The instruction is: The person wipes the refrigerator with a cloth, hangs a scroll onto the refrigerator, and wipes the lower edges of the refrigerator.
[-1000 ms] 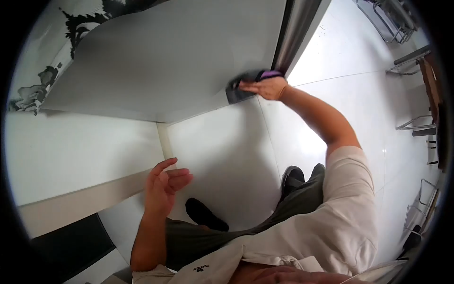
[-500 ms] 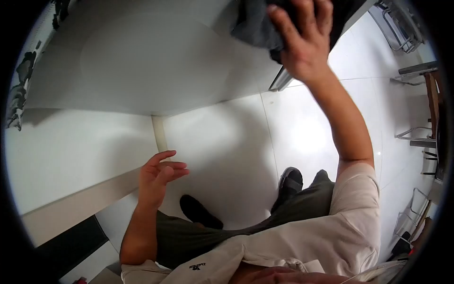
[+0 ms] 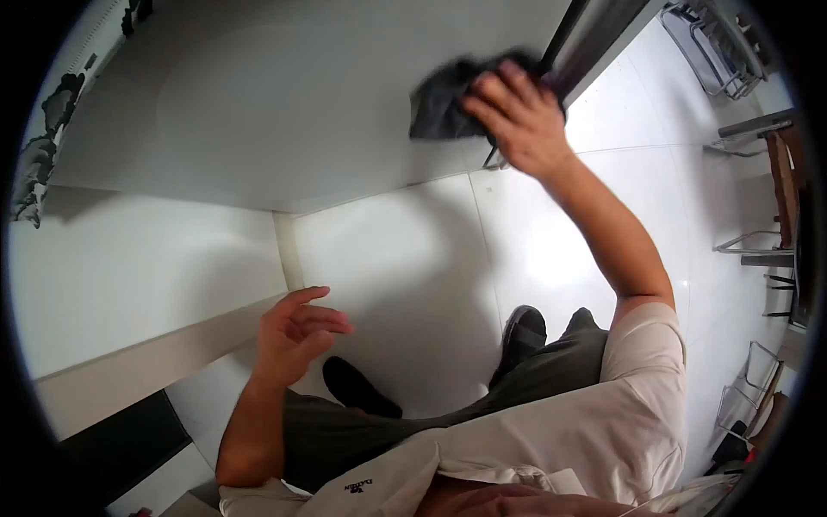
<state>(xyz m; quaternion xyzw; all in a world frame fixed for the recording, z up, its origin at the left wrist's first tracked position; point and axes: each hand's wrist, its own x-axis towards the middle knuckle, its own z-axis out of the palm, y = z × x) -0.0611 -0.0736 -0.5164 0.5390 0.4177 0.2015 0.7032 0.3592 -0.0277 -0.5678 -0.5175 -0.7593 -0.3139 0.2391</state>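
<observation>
A dark grey cloth (image 3: 444, 105) is pressed beneath my right hand (image 3: 525, 129), against the grey-white wall panel (image 3: 284, 103) near its right edge. The fingers curve over the cloth, and it looks slightly blurred. Just right of the hand runs the dark metal frame (image 3: 603, 47) at the panel's edge. My left hand (image 3: 301, 332) hangs in the air at the lower left, fingers loosely bent and apart with nothing in them. It is nearest to the pale ledge (image 3: 172, 340), apart from it.
Below lies a white tiled floor (image 3: 388, 258) with my dark shoes (image 3: 521, 336) on it. Folding metal chairs (image 3: 715, 52) stand along the right side. A black-and-white patterned cloth (image 3: 56, 121) hangs at the upper left. A dark panel (image 3: 129, 448) shows at the lower left.
My right hand has moved down and slightly left with the cloth, uncovering more of the dark frame. My left hand has dropped slightly.
</observation>
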